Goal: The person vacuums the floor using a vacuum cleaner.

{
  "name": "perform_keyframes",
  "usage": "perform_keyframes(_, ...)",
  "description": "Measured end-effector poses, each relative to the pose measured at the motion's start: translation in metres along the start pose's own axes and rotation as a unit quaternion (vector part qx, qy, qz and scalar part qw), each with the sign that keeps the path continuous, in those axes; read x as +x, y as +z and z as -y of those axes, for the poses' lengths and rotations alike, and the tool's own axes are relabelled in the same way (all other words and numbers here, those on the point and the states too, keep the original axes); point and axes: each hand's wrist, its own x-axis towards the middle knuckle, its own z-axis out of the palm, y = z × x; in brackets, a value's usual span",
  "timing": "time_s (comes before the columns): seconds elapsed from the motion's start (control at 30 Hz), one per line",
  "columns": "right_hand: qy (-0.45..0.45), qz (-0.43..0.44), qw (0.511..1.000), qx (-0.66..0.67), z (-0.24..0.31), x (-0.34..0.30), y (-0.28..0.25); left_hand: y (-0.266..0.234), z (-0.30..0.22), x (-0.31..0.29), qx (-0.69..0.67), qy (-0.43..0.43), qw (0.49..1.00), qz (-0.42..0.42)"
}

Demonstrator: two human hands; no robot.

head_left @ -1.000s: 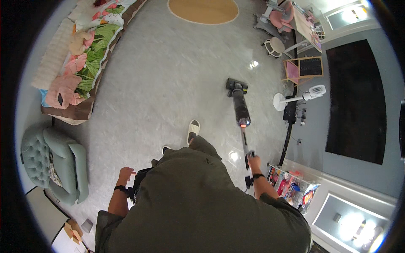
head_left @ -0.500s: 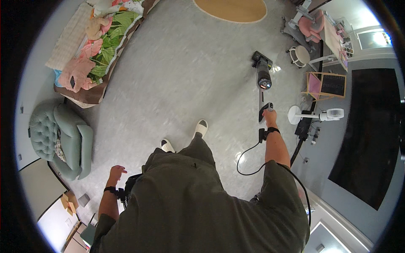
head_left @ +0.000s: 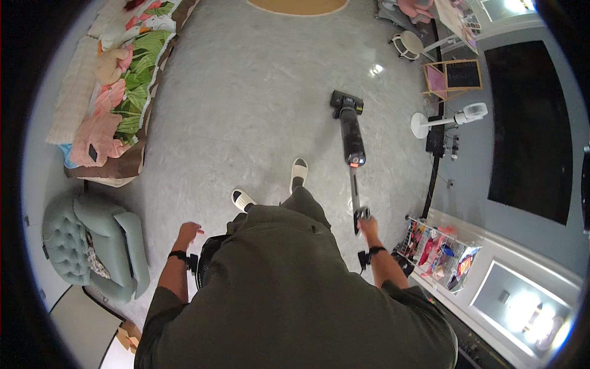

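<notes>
My right hand [head_left: 368,229] is closed round the handle of a dark upright floor cleaner [head_left: 353,138]. Its tube slants away from me, and its wide head rests flat on the grey floor [head_left: 246,98], ahead and to the right of my feet. A small orange-red light glows on the body. My left hand [head_left: 189,232] hangs free beside my hip, holding nothing, its fingers loosely apart. Both wrists wear black bands with small devices. Cream slippers [head_left: 299,166] are on my feet, below the cleaner's body and to its left.
Left stand a green tufted armchair [head_left: 92,246] and a bed with leafy bedding [head_left: 144,67]. A white fan [head_left: 420,125], small easel [head_left: 462,75] and round stool [head_left: 408,45] line the right side. A wire rack of colourful items [head_left: 439,255] is nearer. A tan round mat [head_left: 301,6] lies far ahead.
My right hand has drawn the cleaner back closer to my body, its arm now more bent. The view has shifted, bringing the wire rack into sight. My left hand still hangs free.
</notes>
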Motion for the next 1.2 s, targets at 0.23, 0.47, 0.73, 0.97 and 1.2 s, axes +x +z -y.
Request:
perform_keyframes(0.23, 0.080, 0.050, 0.996, 0.001, -0.040, -0.245, 0.026, -0.047, -0.017, 0.037, 0.059, 0.027, 0.998, 0.012)
perform_keyframes(0.47, 0.132, 0.114, 0.973, -0.150, -0.157, -0.361, 0.030, -0.069, 0.028, 0.055, 0.085, -0.011, 0.995, 0.047)
perform_keyframes(0.73, 0.151, 0.048, 0.959, -0.236, -0.180, -0.363, 0.028, -0.079, 0.059, 0.049, 0.057, -0.005, 0.995, 0.085)
perform_keyframes(0.97, 0.062, 0.046, 0.989, -0.124, -0.082, -0.253, 0.033, -0.092, 0.028, 0.044, 0.007, -0.030, 0.999, 0.022)
perform_keyframes(1.2, -0.008, -0.024, 0.984, -0.177, 0.076, -0.063, 0.054, -0.107, 0.006, 0.029, -0.020, -0.013, 1.000, -0.020)
